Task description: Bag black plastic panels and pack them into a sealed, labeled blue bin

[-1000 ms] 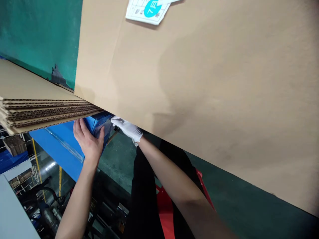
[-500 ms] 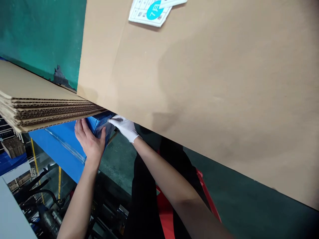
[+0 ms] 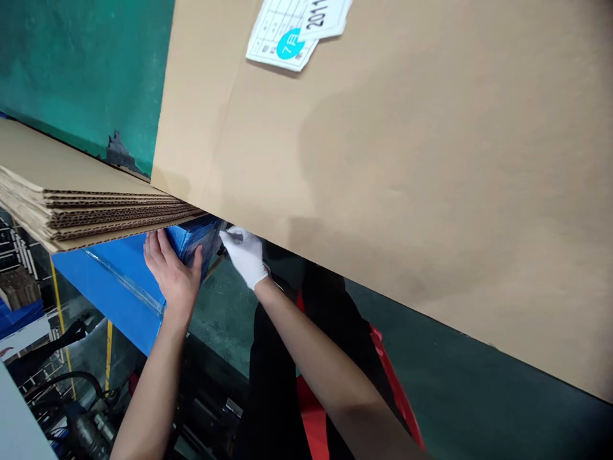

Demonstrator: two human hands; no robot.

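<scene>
Blue taped box (image 3: 124, 281), if a box it is, lies between 8 and 9 o'clock on my feed, its upper part tucked beneath a stack of cardboard. I cannot see inside it, nor tell whether it is hollow. Its longest visible edge slants from 10 towards 4 o'clock, and a strip of clear tape (image 3: 124, 281) runs nearly parallel; the far end is hidden, so I cannot settle the full long axis. A ridged corner, wrapped in clear film, faces about 2 o'clock.

I have the bare left hand (image 3: 175, 271) spread open across that corner, fingers on the broad face, thumb towards the film. My right hand (image 3: 245, 255), in a white glove, has its fingers curled just beside the film at 9 o'clock; whether it pinches anything I cannot tell.

Outward from the hands, the cardboard stack (image 3: 96, 198) sits at 9 o'clock, corrugated edges facing me. A large cardboard sheet (image 3: 431, 191) spreads from 11 to 4 o'clock, carrying overlapping printed papers (image 3: 297, 38) at 12. Green surface (image 3: 71, 70) shows at 10. Black-clad legs (image 3: 272, 383) and a red seat-like piece (image 3: 313, 421) are at 6, machinery (image 3: 89, 425) at 8.
</scene>
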